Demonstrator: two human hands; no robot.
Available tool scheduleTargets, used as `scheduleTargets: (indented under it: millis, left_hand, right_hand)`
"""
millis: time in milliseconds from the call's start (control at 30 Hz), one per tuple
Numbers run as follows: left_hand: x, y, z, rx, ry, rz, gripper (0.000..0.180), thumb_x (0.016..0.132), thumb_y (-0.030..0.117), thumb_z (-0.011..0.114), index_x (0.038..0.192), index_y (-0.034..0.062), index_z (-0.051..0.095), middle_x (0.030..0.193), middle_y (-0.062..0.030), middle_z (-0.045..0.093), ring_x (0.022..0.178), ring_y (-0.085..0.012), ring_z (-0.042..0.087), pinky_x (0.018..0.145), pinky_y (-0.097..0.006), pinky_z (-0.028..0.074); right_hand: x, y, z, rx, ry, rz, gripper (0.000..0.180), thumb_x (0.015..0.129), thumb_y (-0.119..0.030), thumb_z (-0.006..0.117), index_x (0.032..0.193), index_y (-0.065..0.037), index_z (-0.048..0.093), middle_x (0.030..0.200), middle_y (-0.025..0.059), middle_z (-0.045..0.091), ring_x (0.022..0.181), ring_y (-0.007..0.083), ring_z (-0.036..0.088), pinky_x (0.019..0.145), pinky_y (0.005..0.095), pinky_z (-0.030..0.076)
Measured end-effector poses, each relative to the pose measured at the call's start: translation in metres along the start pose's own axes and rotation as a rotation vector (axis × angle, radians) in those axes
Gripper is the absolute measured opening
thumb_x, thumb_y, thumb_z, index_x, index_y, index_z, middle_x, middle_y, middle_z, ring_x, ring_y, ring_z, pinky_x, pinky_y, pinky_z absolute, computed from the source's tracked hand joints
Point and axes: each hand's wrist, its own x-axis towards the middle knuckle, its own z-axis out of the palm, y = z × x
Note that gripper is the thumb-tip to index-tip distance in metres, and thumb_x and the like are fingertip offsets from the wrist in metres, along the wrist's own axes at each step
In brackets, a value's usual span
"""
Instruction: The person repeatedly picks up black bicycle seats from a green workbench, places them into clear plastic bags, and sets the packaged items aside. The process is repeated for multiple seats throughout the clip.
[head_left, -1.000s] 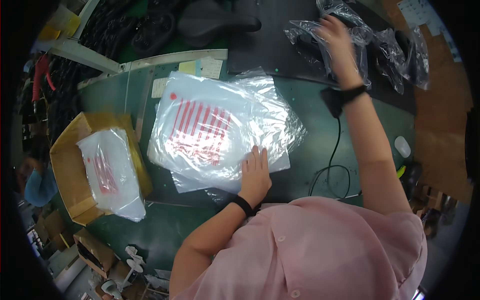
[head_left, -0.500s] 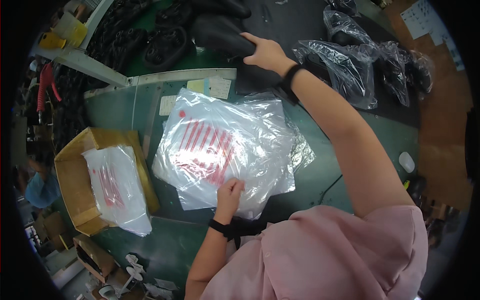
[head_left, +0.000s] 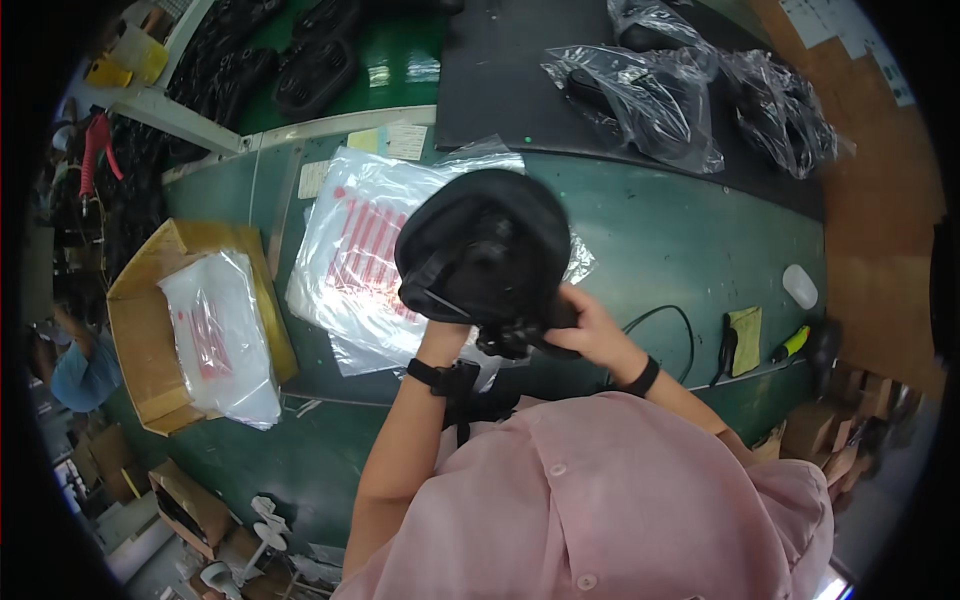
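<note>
Since the earlier frames the right hand (head_left: 590, 330) has come back from the far side of the bench w/ a black bike saddle (head_left: 483, 250), and the left hand (head_left: 445, 335) has lifted off the stack of clear plastic bags (head_left: 350, 260) to meet it. So the saddle is now up in front of the chest, held over the bags, which looks like the step just before bagging.

L to R: cardboard box (head_left: 150, 290) w/ more folded bags inside at the bench's left end; then the bag stack w/ red print, flat on the green table (head_left: 680, 240). Left hand is closed on the saddle's lower left edge, mostly hidden under it. Saddle sits between both hands, underside facing the camera. Right hand grips its rails/clamp from the lower right, fingers curled tight. Further right, already bagged saddles (head_left: 640, 90) lie on the dark mat at back.
</note>
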Motion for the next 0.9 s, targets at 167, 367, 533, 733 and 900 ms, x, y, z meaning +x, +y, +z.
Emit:
scheduleTargets:
  millis: [167,367,533,733,900]
  left_hand:
    - [-0.007,-0.012,-0.062,-0.06,0.048,-0.705,0.022,0.095,0.015,0.05,0.093,-0.0009,0.065,0.066,-0.0033,0.061,0.051,-0.0075,0.053,0.046,-0.021,0.041]
    - [0.036,0.085,-0.07,0.091,0.229,-0.211,0.018,0.094,0.013,0.055,0.091,0.0003,0.067,0.061,-0.0005,0.056,0.05,-0.0067,0.048,0.047,-0.022,0.036]
    - [0.005,0.145,-0.065,0.591,-0.329,0.212,0.013,0.082,0.008,0.066,0.094,0.0039,0.07,0.086,-0.0118,0.07,0.073,-0.0283,0.067,0.065,-0.035,0.052]
    - [-0.063,0.15,-0.024,0.084,-0.909,-0.344,0.025,0.083,0.01,0.059,0.107,0.0068,0.066,0.092,-0.0102,0.068,0.081,-0.0264,0.067,0.07,-0.036,0.054]
    - [-0.017,0.199,0.063,0.033,-0.861,0.487,0.046,0.083,0.014,0.062,0.128,0.0092,0.055,0.094,-0.0106,0.061,0.08,-0.0248,0.06,0.065,-0.034,0.05]
  right_hand:
    - [-0.002,0.046,-0.01,-0.486,0.098,-0.116,0.057,0.071,-0.011,0.068,0.126,-0.007,0.052,0.115,0.0143,0.06,0.097,0.0289,0.062,0.083,0.0333,0.048]
    - [-0.006,-0.003,0.002,-0.957,-0.084,-0.137,0.057,0.068,-0.015,0.068,0.123,-0.016,0.054,0.101,0.017,0.063,0.085,0.0367,0.061,0.073,0.0385,0.049]
    - [0.005,0.001,-0.002,-0.382,-0.021,0.049,0.052,0.072,-0.014,0.066,0.122,-0.007,0.052,0.096,0.013,0.065,0.085,0.028,0.064,0.073,0.0361,0.05]
    - [0.003,0.065,-0.014,0.821,0.019,0.237,0.045,0.087,-0.02,0.06,0.128,-0.006,0.047,0.102,0.0137,0.062,0.072,0.0244,0.064,0.059,0.043,0.054]
    - [-0.008,0.043,-0.036,0.168,0.562,0.079,0.051,0.086,-0.021,0.061,0.127,0.005,0.047,0.114,0.0112,0.058,0.109,0.0184,0.052,0.091,0.0285,0.041]
